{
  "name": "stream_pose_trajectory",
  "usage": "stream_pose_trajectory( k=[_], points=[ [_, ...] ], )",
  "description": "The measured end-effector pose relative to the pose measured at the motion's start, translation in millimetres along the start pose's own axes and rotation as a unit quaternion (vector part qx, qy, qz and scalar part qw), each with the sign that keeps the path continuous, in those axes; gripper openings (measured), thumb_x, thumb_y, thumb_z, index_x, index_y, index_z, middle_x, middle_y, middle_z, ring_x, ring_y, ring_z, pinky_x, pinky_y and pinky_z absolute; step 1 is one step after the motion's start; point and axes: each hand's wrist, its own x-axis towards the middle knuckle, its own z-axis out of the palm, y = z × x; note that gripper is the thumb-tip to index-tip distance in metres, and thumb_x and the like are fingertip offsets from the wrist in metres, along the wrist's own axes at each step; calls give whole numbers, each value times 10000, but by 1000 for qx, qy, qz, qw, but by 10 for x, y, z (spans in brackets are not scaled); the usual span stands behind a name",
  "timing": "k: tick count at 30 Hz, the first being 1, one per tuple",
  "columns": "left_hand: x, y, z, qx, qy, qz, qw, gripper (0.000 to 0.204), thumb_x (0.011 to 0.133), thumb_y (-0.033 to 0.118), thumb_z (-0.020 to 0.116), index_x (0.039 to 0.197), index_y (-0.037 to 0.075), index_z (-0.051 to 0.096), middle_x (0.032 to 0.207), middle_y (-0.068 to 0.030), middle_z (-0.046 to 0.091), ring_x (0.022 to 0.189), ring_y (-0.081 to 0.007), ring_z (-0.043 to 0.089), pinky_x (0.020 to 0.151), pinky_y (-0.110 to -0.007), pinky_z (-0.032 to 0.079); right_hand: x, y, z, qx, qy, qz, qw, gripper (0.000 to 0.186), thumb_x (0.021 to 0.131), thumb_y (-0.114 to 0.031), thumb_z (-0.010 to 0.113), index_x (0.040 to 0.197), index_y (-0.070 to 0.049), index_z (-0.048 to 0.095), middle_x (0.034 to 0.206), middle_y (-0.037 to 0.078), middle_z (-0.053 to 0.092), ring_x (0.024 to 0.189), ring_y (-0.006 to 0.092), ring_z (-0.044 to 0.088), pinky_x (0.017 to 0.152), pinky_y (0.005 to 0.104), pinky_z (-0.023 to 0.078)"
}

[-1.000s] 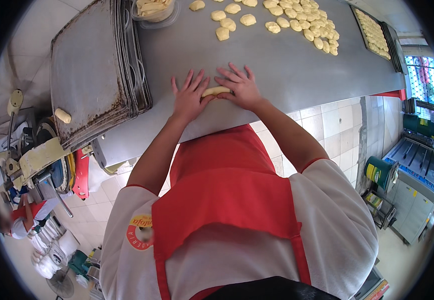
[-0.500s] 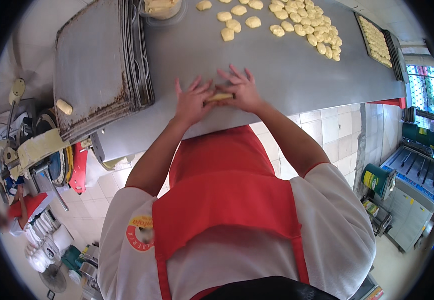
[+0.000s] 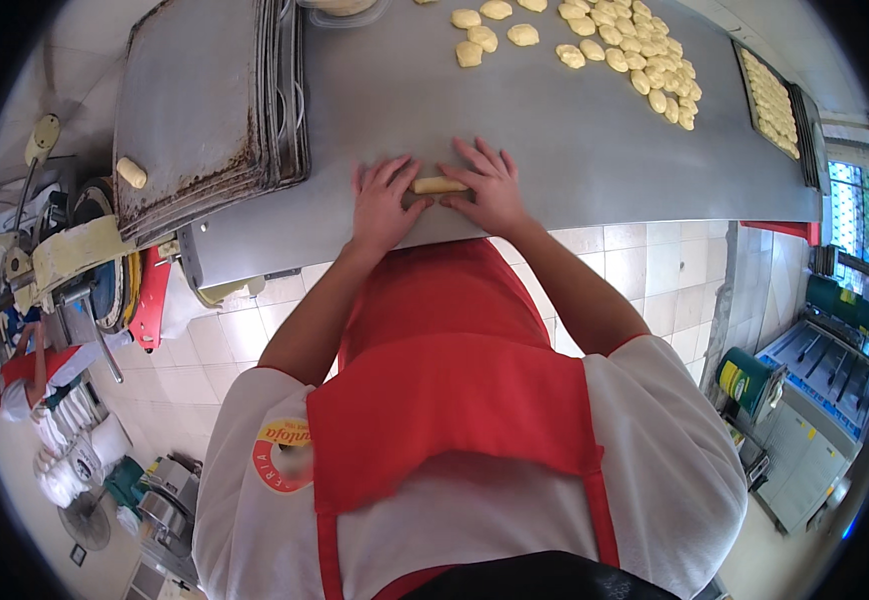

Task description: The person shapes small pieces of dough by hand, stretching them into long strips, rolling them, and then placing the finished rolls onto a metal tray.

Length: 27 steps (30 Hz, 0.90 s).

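A short, pale yellow dough roll (image 3: 440, 185) lies crosswise on the grey metal table (image 3: 595, 180), close to its near edge. At its left end is my left hand (image 3: 383, 205), palm down, with the fingers spread and the thumb pointing inward. My right hand (image 3: 493, 190) rests at the other end in the same way, fingers apart and stretched forward. The middle of the roll shows between the two hands; its ends are partly hidden by the fingers. Neither hand is closed around it.
Many dough pieces (image 3: 645, 55) lie at the far right of the table. Stacked, worn baking trays (image 3: 195, 95) stand at the left, with one dough roll (image 3: 132, 172) on top. A filled tray (image 3: 770, 105) sits far right. A person (image 3: 30, 370) works at far left.
My hands have moved slightly apart and flattened, and more of the dough roll shows between them. The whole view has shifted a little.
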Motion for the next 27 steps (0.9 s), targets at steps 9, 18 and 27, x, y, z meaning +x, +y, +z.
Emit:
stream_pose_trajectory(
  k=[9,18,27],
  points=[
    [-108,148,203,-248,67,-193,947,548,851,142,875,1363,58,701,1048,-116,787,1018,-274,734,913,-389,596,-194,-201,143,140,32,253,957,516,924,-287,811,1388,-143,636,1389,33,677,1195,261,626,1023,471,392],
    [52,-111,99,-147,42,41,987,578,819,148,859,1369,85,693,1126,-126,761,1003,-279,720,889,-396,596,177,-55,-8,83,-63,-96,990,469,906,-92,745,1364,-95,642,1286,152,704,1164,372,658,1056,504,492],
    [-533,-639,-3931,-177,355,121,910,759,851,296,846,1521,75,566,1427,-84,665,1184,-208,626,980,-375,487,1842,-2942,-679,274,112,-293,909,464,903,-93,827,1345,-66,688,1174,116,726,978,249,687,819,349,541]
  ],
)
